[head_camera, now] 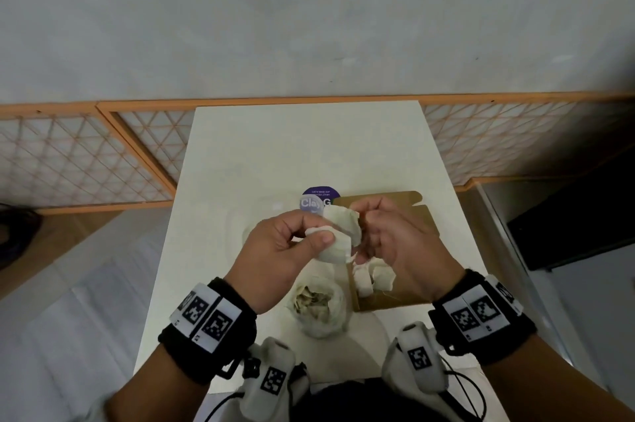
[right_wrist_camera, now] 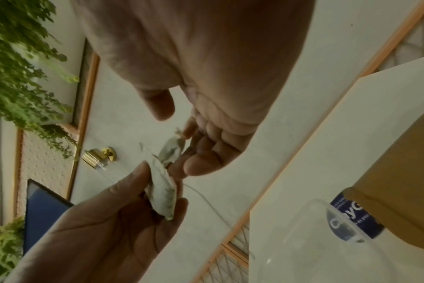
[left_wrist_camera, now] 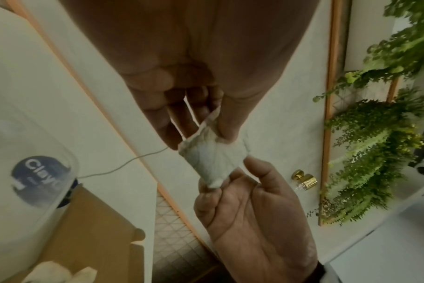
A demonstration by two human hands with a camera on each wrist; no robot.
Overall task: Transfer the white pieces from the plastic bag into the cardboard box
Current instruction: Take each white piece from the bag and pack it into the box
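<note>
Over the white table both hands hold a small clump of white pouch-like pieces. My left hand pinches one side between thumb and fingers. My right hand pinches the other side. The left wrist view shows a piece stretched between the left hand and the right hand. Thin threads trail from it. The brown cardboard box lies open under the right hand with a few white pieces inside. Below the hands the clear plastic bag stands open with several pieces in it.
A clear plastic tub with a purple round sticker sits just behind the hands, left of the box. Behind the table are a wood lattice panel and a pale wall. The wrist views show green plants and a brass door knob.
</note>
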